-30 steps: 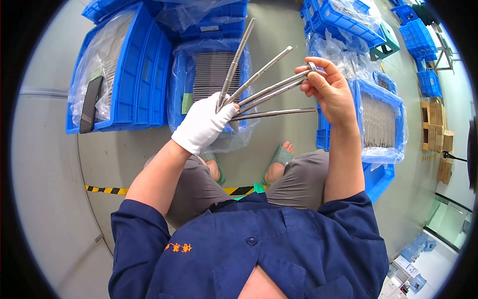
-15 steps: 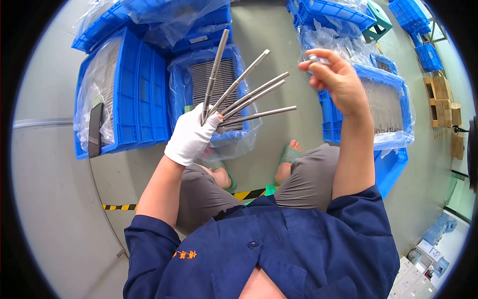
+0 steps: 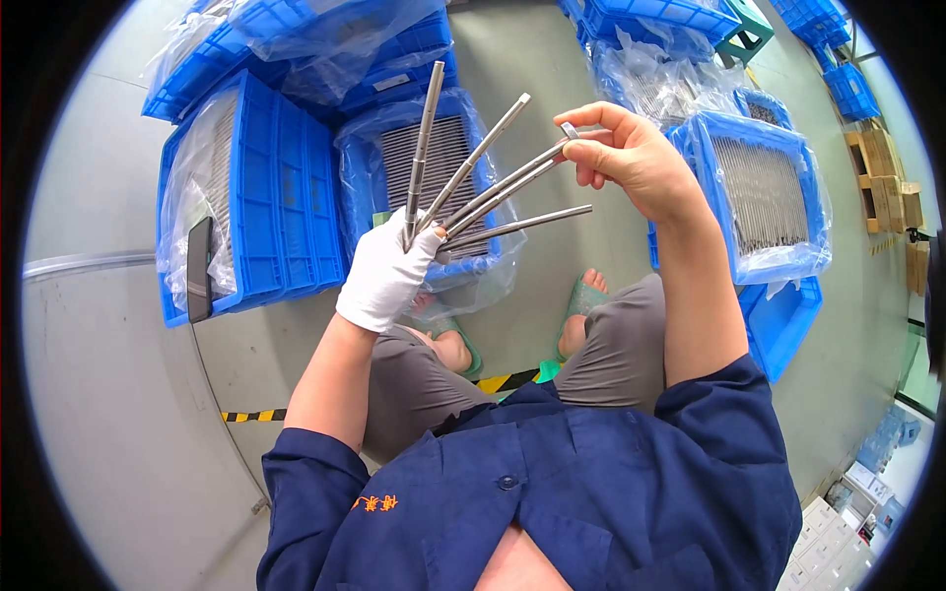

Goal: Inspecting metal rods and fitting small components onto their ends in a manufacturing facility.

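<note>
My left hand (image 3: 382, 278), in a white glove, is closed round several slim steel rods (image 3: 424, 138). They fan out from the fist, up and to the right. Bare, my right hand (image 3: 641, 165) pinches a small grey metal piece (image 3: 570, 130) between thumb and forefinger. That piece is at the free end of one middle rod; whether it is fitted on the rod or only touches it I cannot tell. Beneath the rods stands a blue crate (image 3: 360, 202) lined with clear plastic, holding rows of similar rods.
Stacked blue crates (image 3: 286, 187) stand at left, with a dark phone-like object (image 3: 199, 268) on their plastic wrap. At right, another lined crate (image 3: 695, 148) holds more rods. A green stool (image 3: 751, 34) and wooden pallets (image 3: 872, 163) are farther off. Striped tape (image 3: 507, 380) crosses the floor.
My right hand has moved left and slightly down, bringing the small metal piece to a rod's end. The left hand keeps its hold on the rods. The whole view has shifted slightly.
</note>
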A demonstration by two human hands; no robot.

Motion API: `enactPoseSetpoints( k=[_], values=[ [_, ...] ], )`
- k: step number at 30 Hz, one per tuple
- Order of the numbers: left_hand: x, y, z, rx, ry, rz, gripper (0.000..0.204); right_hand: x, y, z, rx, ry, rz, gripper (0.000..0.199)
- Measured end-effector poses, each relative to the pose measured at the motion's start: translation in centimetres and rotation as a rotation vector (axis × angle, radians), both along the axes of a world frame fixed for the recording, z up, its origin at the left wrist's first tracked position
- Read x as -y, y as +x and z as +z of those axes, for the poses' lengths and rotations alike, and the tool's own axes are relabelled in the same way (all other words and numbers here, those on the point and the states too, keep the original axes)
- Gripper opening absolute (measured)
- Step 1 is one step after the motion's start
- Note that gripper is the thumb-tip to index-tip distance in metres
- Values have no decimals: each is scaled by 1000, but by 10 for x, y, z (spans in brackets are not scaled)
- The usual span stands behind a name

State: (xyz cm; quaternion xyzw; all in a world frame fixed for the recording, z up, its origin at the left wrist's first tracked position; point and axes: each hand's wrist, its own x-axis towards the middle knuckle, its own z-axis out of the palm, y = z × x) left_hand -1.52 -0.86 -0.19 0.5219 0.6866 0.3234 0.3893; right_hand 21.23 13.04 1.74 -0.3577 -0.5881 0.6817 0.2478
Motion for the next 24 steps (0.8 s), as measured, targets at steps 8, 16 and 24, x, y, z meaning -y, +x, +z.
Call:
enactPoseSetpoints(
  k=[8,16,24],
  values=[
    [-1,3,-1,-23,31,40,19,13,-23,-6,-159,-277,-37,31],
    [-3,4,-3,3,40,39,22,34,-48,-15,-213,-335,9,33],
    [-2,-8,0,155,-189,-48,24,-31,30,-8,-419,-174,-143,26]
  ],
)
